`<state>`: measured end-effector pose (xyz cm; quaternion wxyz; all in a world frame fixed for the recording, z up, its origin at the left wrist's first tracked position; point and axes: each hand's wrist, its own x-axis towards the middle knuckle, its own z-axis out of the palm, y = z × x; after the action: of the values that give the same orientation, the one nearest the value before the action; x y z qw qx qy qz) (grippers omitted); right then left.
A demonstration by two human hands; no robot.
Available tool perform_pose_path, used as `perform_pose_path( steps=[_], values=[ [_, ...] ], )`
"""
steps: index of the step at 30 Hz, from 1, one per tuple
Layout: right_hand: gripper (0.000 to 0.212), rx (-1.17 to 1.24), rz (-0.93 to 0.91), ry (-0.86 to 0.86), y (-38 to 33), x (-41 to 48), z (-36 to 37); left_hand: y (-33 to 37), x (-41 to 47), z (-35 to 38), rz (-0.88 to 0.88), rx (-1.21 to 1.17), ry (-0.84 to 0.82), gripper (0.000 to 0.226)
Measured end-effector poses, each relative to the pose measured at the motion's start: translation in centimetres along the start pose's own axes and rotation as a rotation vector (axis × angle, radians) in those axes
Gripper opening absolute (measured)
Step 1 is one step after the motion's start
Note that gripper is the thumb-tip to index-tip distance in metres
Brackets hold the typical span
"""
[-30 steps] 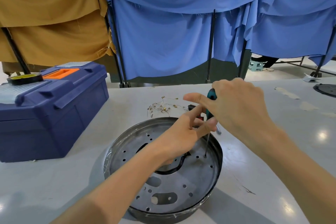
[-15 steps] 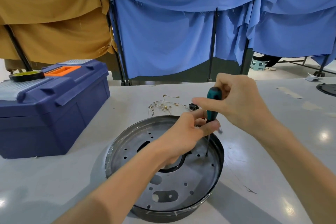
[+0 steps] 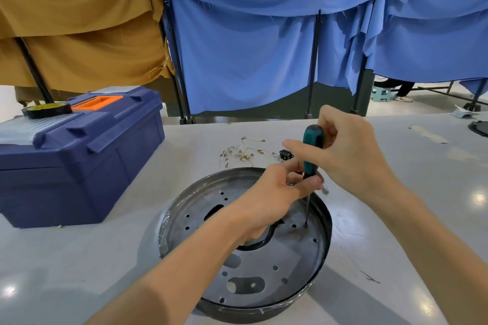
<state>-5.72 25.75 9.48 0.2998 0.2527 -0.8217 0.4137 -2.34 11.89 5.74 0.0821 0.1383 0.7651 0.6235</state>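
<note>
Screwdriver [image 3: 312, 145] standing upright in a metal pan [image 3: 264, 266].
My right hand [image 3: 351, 155] grips its handle; my left hand [image 3: 269, 200] pinches just below.

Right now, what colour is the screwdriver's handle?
Teal green with black, seen best in the head view: the screwdriver handle stands upright in the right hand.

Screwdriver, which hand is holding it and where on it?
Right hand grips the screwdriver by its teal handle; left hand pinches it where handle meets shaft.
</note>
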Motion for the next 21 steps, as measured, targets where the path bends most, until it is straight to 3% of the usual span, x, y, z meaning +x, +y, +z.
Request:
perform_pose_path(
  steps=[6, 10, 12, 21],
  values=[
    [0.051, 0.025, 0.011, 0.020, -0.2, 0.2, -0.9, -0.7, 0.3, 0.0, -0.002, 0.032, 0.010, 0.014],
    [0.042, 0.149, 0.134, 0.384, 1.7, 1.3, -3.7, -1.2, 0.5, -0.3, -0.012, 0.100, 0.031, 0.030],
    [0.044, 0.123, 0.222, 0.466, 3.5, 1.3, -4.3, -1.3, 0.4, -0.7, -0.042, 0.169, 0.015, 0.034],
    [0.050, -0.120, 0.642, 0.039, 11.3, -2.0, -0.3, -1.4, 0.1, -1.1, -0.133, 0.443, -0.056, 0.046]
  ],
)
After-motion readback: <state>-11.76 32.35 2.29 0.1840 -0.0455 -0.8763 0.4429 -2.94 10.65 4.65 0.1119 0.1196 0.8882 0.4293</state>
